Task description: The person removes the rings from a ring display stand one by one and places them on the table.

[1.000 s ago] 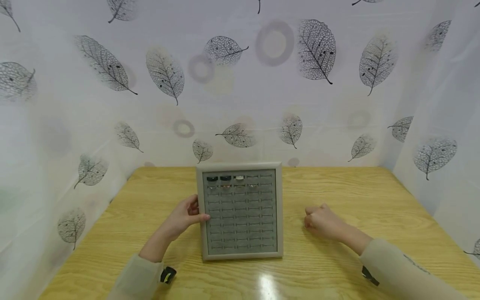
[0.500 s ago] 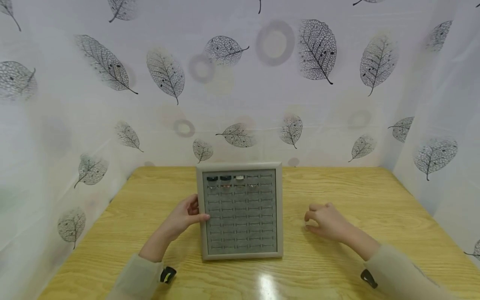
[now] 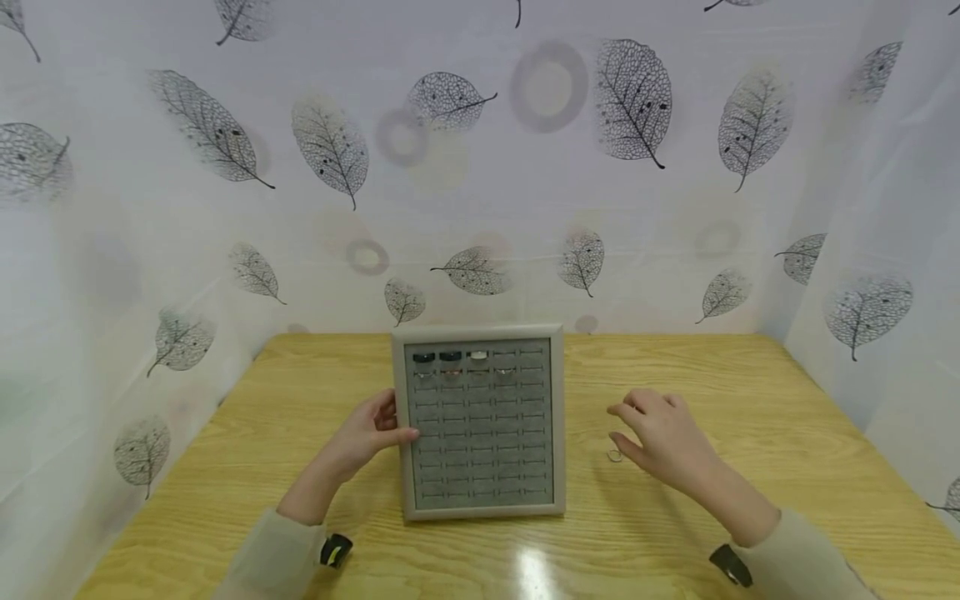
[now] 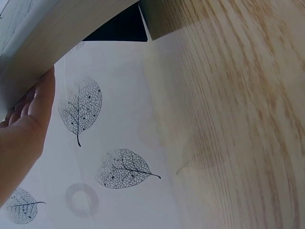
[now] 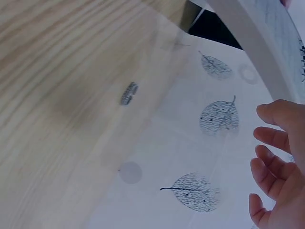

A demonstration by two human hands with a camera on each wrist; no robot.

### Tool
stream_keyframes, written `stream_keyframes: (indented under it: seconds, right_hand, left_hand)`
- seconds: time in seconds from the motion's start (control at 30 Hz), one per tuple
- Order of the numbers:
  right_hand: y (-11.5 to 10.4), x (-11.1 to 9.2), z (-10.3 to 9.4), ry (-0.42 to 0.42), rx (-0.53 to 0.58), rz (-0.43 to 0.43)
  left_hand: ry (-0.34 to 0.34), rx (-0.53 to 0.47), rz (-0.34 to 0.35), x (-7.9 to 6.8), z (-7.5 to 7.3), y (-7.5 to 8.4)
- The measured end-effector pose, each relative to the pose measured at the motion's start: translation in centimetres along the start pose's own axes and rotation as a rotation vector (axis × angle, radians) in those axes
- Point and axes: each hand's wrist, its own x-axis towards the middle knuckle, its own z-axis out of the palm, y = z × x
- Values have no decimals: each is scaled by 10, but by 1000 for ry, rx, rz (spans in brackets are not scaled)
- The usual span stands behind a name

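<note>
A framed grey ring display board (image 3: 480,450) stands upright on the wooden table. My left hand (image 3: 356,437) grips its left edge, the thumb lying over the front of the frame. In the left wrist view, fingers (image 4: 40,98) reach behind the frame's edge. A thin silver ring (image 3: 615,456) lies on the table right of the board; the right wrist view shows the same ring (image 5: 129,93) close up. Just above it my right hand (image 3: 663,437) hovers, fingers spread and relaxed, holding nothing.
In the board's top row sit two black rings (image 3: 451,357) and a white ring (image 3: 478,356). Several thin rings (image 3: 452,372) fill slots in the second row. A leaf-print curtain (image 3: 480,183) encloses the back and sides of the table (image 3: 697,375).
My right hand has uncurled its fingers, let go of the ring and risen off the tabletop, so the ring now shows. The left hand and board have stayed put.
</note>
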Motion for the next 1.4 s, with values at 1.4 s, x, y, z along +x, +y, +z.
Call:
stream_keyframes:
  seconds: [1.4]
  right_hand:
    - [-50,114,25,444,262,-136]
  left_hand:
    - [-30,-8,19,2,-3,-1]
